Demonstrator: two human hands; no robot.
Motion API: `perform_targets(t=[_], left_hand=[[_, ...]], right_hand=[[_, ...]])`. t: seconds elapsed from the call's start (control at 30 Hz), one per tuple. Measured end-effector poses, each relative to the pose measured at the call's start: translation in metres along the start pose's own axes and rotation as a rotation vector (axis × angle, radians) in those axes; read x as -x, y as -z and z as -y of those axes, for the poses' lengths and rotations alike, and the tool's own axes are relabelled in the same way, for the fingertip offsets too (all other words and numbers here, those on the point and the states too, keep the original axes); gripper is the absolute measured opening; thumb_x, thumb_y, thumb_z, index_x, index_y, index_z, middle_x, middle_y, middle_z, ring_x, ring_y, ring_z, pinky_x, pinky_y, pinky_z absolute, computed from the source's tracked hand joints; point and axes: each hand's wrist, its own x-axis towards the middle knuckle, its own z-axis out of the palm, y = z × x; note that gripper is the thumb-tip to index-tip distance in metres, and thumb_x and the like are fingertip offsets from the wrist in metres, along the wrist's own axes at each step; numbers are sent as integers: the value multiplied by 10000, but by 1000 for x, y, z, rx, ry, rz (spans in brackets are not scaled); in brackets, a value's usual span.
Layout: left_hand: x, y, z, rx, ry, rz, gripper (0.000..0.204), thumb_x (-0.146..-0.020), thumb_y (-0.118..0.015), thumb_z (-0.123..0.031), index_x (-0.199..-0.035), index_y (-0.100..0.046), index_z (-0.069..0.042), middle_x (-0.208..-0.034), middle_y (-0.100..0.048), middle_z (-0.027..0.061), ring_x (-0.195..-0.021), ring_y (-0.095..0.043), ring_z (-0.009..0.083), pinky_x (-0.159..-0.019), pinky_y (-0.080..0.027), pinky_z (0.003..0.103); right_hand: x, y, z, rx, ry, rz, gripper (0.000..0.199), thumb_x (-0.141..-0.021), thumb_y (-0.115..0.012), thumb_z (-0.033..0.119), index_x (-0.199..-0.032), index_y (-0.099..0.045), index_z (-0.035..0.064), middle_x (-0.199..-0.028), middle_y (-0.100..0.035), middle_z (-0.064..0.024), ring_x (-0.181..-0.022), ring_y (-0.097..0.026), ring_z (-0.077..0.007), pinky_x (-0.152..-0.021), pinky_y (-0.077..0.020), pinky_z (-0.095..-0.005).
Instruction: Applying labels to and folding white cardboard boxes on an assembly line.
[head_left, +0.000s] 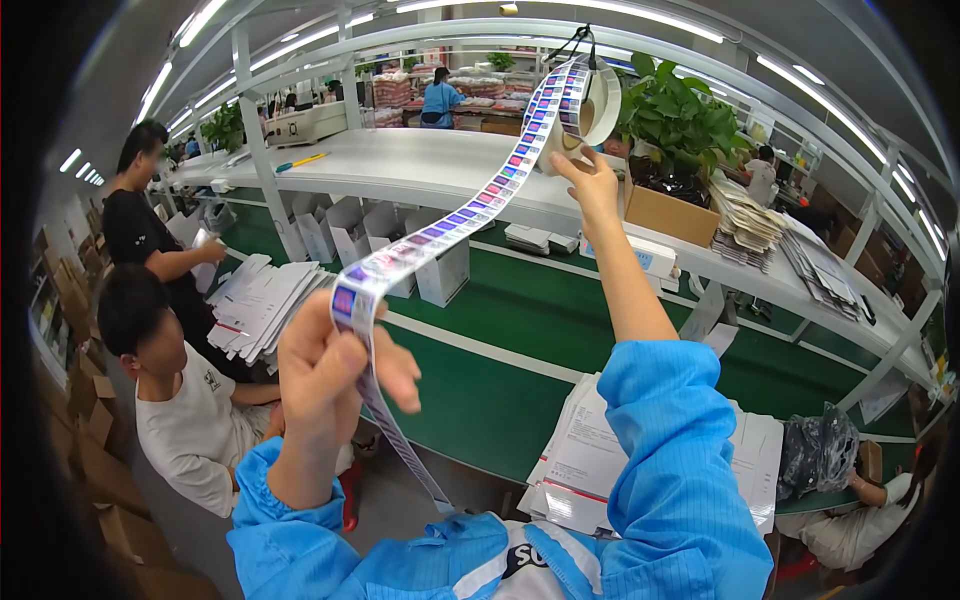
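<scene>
A long strip of small printed stickers [440, 232] runs from a roll [603, 108] hung on the upper frame down to my left hand [322, 375]. The strip bends over the fingers of that hand, which pinch it near the thumb, and its tail hangs down toward my chest. High on the right, my right hand [590, 190] reaches up to the lower edge of the roll. Its fingers are apart, with the tips at or against the roll; exact contact is hard to see. A black tie [577, 42] is at the top of the roll.
A white shelf [400, 165] crosses ahead, above a green work surface [460, 385]. Potted plants [675, 120] and stacked papers [745, 215] stand right of the roll. Printed sheets [575, 455] lie below my right arm. Two people [185, 400] are close by on the left.
</scene>
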Motion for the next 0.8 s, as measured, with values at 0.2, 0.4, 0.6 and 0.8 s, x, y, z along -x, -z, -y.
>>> perform_targets(t=[0.2, 0.4, 0.6, 0.8], left_hand=[[-51, 8, 9, -12, 74, -47, 348, -928, -547, -209, -1179, -503, 27, -833, -668, 168, -667, -647, 193, -653, -523, 296], [-103, 20, 36, 114, 295, -58, 382, -934, -549, -269, -1195, -522, 8, -957, -657, 131, -755, -637, 138, -663, -509, 264], [-145, 32, 59, -91, 352, 57, 435, -920, -576, -342, -1191, -543, -3, -1001, -647, 101, -785, -627, 125, -705, -500, 252], [-205, 1, 105, -481, 260, 92, 600, -859, -645, -423, -1268, -503, -7, -1131, -605, 119, -1023, -590, 169, -872, -463, 303]], right_hand=[[-22, 21, 24, -583, -58, -29, 471, -807, -701, 273, -1147, -559, -21, -1117, -616, -87, -1008, -579, -207, -842, -460, -393], [-69, 28, 38, -223, -41, -34, 461, -855, -661, 302, -1145, -592, -49, -1010, -648, -90, -895, -606, -154, -780, -462, -288], [-63, 14, 43, -458, -1, -4, 349, -931, -576, 359, -985, -661, 25, -911, -662, -49, -780, -611, -132, -685, -482, -290], [-56, -13, 41, -499, -4, 63, 373, -933, -575, 368, -1020, -659, 15, -883, -659, -41, -766, -605, -122, -679, -472, -268]])
